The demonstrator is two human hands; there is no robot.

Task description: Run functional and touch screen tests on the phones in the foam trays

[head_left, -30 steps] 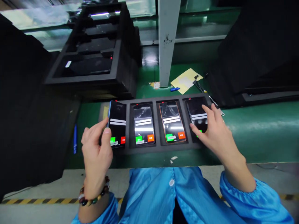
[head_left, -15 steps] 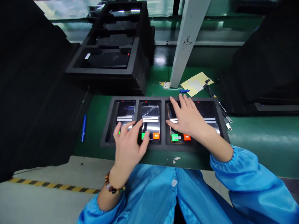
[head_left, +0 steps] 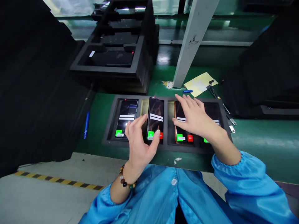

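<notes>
A dark foam tray [head_left: 165, 144] lies before me, with several smartphones in its slots. My left hand [head_left: 140, 140] is at the second smartphone [head_left: 156, 109], index finger by its left edge and thumb over its lower right corner. That phone sits tilted, its top end above the slot rim. Around the orange-edged smartphone [head_left: 179, 109] my right hand [head_left: 192, 116] is spread, thumb at the left edge and fingers over the top. The leftmost smartphone [head_left: 127, 109] lies flat in its slot. Part of the rightmost smartphone [head_left: 213, 112] is hidden by my right hand. Lit screens show green and red squares.
Stacked black trays [head_left: 137, 73] stand behind on the left, holding more phones. A grey post [head_left: 193, 43] rises behind the tray. Nearby lie a yellow paper [head_left: 199, 84], a short blue pen [head_left: 188, 91], metal tools [head_left: 231, 128] and another blue pen [head_left: 86, 124]. Dark stacks flank both sides.
The second and orange-edged smartphones have shifted right in their slots, baring gold-coloured strips at the left. My left hand moved right from the first phone's lower end. The view shifted slightly.
</notes>
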